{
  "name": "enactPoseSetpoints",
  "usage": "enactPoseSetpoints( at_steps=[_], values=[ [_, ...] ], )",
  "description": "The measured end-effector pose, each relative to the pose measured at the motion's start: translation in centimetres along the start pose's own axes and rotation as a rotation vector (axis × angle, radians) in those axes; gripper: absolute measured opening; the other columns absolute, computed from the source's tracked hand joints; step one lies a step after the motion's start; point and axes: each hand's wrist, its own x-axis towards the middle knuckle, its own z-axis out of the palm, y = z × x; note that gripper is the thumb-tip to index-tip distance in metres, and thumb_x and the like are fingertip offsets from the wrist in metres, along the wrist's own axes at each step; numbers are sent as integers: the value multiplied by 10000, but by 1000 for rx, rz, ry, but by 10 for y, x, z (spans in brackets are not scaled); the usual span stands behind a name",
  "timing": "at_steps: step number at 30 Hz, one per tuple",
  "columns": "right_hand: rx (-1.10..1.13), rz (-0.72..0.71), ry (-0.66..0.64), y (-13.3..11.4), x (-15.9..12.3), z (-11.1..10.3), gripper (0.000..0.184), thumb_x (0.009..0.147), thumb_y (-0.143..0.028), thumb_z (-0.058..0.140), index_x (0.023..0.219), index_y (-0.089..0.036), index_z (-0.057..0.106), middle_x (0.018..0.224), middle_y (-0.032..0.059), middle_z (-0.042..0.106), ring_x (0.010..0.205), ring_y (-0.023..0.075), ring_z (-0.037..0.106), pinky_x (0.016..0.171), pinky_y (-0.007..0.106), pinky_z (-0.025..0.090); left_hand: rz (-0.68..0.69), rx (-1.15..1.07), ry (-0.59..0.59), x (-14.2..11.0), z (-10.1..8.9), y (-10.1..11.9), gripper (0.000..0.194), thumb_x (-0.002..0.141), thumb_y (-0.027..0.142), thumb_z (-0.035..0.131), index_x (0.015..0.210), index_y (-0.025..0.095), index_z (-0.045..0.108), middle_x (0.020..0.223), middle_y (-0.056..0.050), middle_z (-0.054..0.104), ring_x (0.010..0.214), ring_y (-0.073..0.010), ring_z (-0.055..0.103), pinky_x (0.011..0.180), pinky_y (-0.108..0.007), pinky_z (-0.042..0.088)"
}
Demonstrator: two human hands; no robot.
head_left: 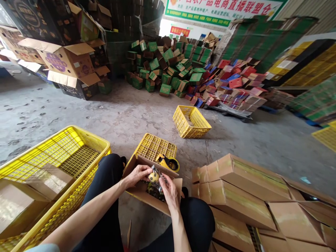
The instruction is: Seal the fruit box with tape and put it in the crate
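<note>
Between my knees stands an open cardboard box (pixel 144 196) with its flaps up. Over it, my left hand (pixel 138 174) and my right hand (pixel 168 191) close together on a small yellow round thing in clear wrapping (pixel 154 176). The left fingers pinch it from the left, the right fingers grip the wrapping from the right. A yellow tape dispenser (pixel 168 162) rests on the box's far flap, just beyond my hands. An upturned yellow crate (pixel 156 146) sits behind the box.
A big yellow plastic crate (pixel 63 154) with flattened cartons in it stands at my left. Stacked brown cartons (pixel 246 189) lie at my right. A small yellow crate (pixel 191 121) sits on the concrete floor ahead. Piles of green and red boxes (pixel 183 66) fill the back.
</note>
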Motion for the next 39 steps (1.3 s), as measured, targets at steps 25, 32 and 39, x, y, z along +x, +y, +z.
enactPoseSetpoints(
  at_steps=[25, 32, 39],
  values=[
    [286, 72, -51, 10, 1, 0, 672, 833, -802, 674, 1255, -289, 780, 1414, 105, 703, 1249, 356, 690, 894, 455, 655, 31, -80, -88, 2, -2, -7, 571, 680, 369, 996, 1170, 166, 787, 1346, -151, 690, 995, -251, 741, 933, -392, 570],
    [123, 6, -99, 16, 3, -1, 660, 701, -580, 927, 1275, -291, 774, 1312, 91, 762, 1250, 367, 693, 1084, 541, 573, 17, -69, -22, 1, -3, -5, 470, 721, 443, 963, 1025, 135, 780, 1006, -81, 761, 871, -190, 722, 886, -340, 563],
    [238, 93, 83, 18, 2, 4, 612, 632, -621, 936, 1090, -229, 833, 1076, 98, 820, 1005, 339, 770, 806, 482, 699, 28, -30, -125, 4, -2, -5, 608, 633, 351, 1017, 1160, 161, 781, 1058, -82, 769, 935, -216, 715, 889, -324, 531]
  ],
)
